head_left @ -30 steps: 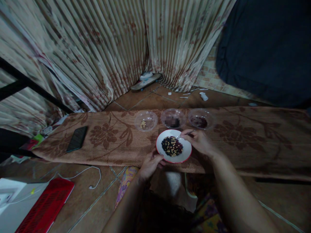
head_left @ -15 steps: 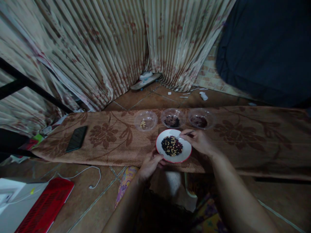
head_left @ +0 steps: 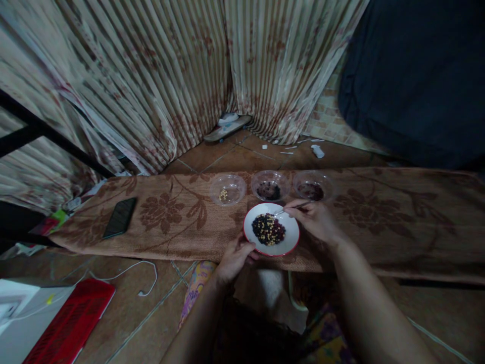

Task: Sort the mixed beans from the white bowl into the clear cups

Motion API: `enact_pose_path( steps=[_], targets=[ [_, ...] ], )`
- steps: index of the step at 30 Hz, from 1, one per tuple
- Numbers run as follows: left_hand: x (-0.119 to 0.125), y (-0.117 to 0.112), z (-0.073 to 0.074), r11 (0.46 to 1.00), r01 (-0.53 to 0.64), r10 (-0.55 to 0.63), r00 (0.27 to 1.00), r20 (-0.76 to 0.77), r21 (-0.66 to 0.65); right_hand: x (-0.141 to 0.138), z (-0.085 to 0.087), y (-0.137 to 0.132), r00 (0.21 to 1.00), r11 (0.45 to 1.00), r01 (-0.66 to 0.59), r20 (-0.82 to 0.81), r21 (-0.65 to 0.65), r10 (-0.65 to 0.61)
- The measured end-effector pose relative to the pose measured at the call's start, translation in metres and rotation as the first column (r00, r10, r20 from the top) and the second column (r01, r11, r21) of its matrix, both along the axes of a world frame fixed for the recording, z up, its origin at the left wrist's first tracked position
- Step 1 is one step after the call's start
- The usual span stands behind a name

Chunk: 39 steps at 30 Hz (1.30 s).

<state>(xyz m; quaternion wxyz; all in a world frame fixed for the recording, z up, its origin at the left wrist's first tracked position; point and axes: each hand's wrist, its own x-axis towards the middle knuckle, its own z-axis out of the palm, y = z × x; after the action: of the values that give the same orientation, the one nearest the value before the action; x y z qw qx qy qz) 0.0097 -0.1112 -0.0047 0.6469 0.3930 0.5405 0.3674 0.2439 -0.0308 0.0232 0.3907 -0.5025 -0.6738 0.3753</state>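
A white dish with a red rim (head_left: 291, 233) holds a mix of black, dark red and pale yellow beans or grains (head_left: 268, 230). My left hand (head_left: 237, 258) grips its lower left edge, thumb on the rim and fingers underneath. In my right hand (head_left: 312, 218) is a thin metal utensil (head_left: 281, 212), pinched above the dish's upper right side. Its tip is near the beans, too small to tell its shape. Behind the dish stand three clear plastic bowls: the left bowl (head_left: 235, 189) with pale grains, the middle bowl (head_left: 270, 177) with black ones, the right bowl (head_left: 314, 178) with dark red ones.
A brown flowered cloth (head_left: 182, 237) covers the long, low table. On its left part lies a dark phone (head_left: 120, 217). Striped curtains (head_left: 182, 76) hang behind, with a skateboard (head_left: 227, 129) at their foot. A red slotted panel (head_left: 76, 318) and white cable (head_left: 151, 268) are at lower left.
My right hand has moved slightly to the right with the utensil, drawing its tip a little back from the beans. My left hand keeps its hold on the dish.
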Motion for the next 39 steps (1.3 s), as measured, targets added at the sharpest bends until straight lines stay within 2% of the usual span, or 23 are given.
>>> enact_pose_path(
  steps=[4,10,14,19,23,26,29,36,39],
  targets=[
    [0.0,0.0,0.001,1.0,-0.005,0.005,1.0,-0.013,-0.004,-0.001,0.002,0.007,0.989,0.993,0.112,-0.105,0.045,-0.107],
    [0.0,-0.001,0.008,1.0,-0.011,0.011,1.0,-0.014,-0.004,-0.011,-0.006,0.036,0.933,0.949,0.3,-0.238,0.097,-0.27],
    [0.001,-0.002,0.009,1.0,-0.015,0.015,1.0,-0.016,-0.014,-0.019,-0.013,0.049,0.908,0.936,0.338,-0.295,0.099,-0.297],
    [0.0,-0.002,0.007,1.0,-0.006,0.006,1.0,-0.014,-0.014,-0.018,-0.013,0.042,0.908,0.933,0.347,-0.282,0.09,-0.31],
    [0.0,0.0,0.004,1.0,-0.002,0.002,1.0,-0.012,-0.011,-0.014,-0.006,0.023,0.928,0.954,0.291,-0.261,0.071,-0.264],
    [0.0,0.0,0.001,1.0,0.001,-0.001,1.0,0.006,-0.006,-0.012,-0.002,0.007,0.978,0.992,0.117,-0.181,0.042,-0.107],
    [0.0,0.001,0.0,1.0,0.007,-0.007,1.0,0.013,-0.005,-0.011,0.0,-0.002,0.992,1.0,-0.015,-0.123,0.011,0.016],
    [0.0,-0.001,0.001,1.0,-0.005,0.006,1.0,0.02,-0.006,-0.009,-0.001,0.0,0.998,0.999,-0.033,0.059,0.034,0.031],
    [0.0,-0.001,0.003,1.0,-0.013,0.013,1.0,0.011,-0.011,-0.011,-0.002,-0.001,0.996,0.999,-0.039,0.086,0.03,0.037]
  ],
)
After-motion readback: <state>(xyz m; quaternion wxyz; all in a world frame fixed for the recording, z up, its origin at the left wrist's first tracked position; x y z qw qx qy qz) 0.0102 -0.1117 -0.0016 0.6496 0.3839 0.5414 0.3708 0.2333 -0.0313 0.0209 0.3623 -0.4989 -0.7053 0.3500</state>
